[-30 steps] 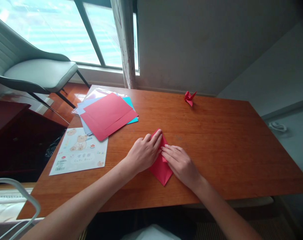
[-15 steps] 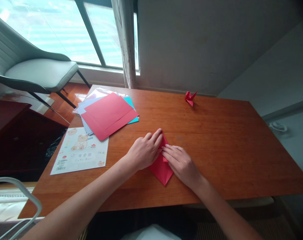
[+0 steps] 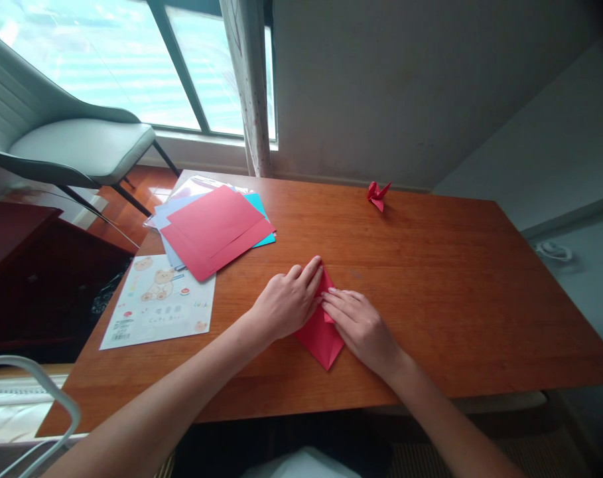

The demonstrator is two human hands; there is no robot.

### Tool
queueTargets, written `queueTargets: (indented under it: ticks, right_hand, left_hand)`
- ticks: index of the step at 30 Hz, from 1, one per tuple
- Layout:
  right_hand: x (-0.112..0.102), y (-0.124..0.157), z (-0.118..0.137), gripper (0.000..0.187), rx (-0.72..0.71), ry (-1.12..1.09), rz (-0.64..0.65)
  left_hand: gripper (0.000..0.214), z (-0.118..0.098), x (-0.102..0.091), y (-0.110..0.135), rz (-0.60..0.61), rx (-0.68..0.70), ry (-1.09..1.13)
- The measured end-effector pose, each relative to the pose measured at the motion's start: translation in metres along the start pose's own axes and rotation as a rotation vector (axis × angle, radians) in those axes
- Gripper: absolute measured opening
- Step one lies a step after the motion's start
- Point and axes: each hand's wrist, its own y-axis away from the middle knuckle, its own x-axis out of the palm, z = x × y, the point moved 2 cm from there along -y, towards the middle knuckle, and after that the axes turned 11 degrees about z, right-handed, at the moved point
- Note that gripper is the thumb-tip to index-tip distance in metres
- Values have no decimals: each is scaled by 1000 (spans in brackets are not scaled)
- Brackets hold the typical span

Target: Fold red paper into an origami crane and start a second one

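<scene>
A red folded paper (image 3: 325, 345), kite-shaped, lies flat on the wooden table with a pointed end toward me. My left hand (image 3: 287, 299) covers its left and upper part, fingers closed together and pressing near the top tip. From the right, my right hand (image 3: 363, 325) grips the paper's right edge, its fingertips at the middle by a small raised flap. The two hands' fingertips nearly meet over the paper. My thumbs and the folds beneath my fingers are mostly hidden. Toward the far side of the table stands a small red paper crane (image 3: 379, 196).
Several red sheets (image 3: 216, 229) lie over bluish and turquoise paper (image 3: 261, 232) at the table's left. In front of them is a white sheet with bear drawings (image 3: 159, 312). A chair (image 3: 82, 146) stands beyond the table's left edge, by the window.
None of the things has visibly moved. Both hands hold nearly the same place on the red folded paper, and the view has shifted only very slightly.
</scene>
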Motion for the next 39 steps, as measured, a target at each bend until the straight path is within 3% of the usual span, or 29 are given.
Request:
queueTargets:
  ticks: [19, 28, 39]
  right_hand:
    - [-3, -1, 0, 29, -11, 9, 2]
    - [-1, 0, 0, 29, -9, 3, 1]
    - [1, 2, -1, 30, -13, 19, 17]
  left_hand:
    - [53, 19, -1, -5, 120, 40, 126]
    - [38, 19, -5, -3, 94, 66, 142]
    - [36, 19, -5, -2, 97, 85, 92]
